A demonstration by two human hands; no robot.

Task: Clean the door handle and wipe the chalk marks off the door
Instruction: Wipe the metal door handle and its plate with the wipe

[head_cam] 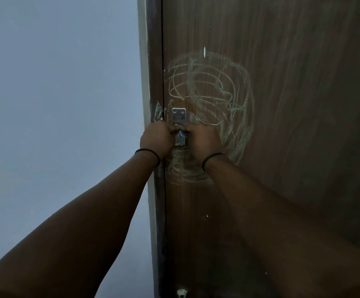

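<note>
Together, left hand (156,137) and right hand (205,139) clench around the door handle (179,117), seemingly pinching a blue cloth (181,132).

Single head-worn wide-angle view, close to a door.

The camera looks forward along both outstretched forearms at a dark brown wooden door (293,104) that fills the right and centre of the frame, with a plain pale grey-blue wall (56,93) at left. It stands near enough that the arms enter from the bottom corners. There is no second view to share any part.
</note>
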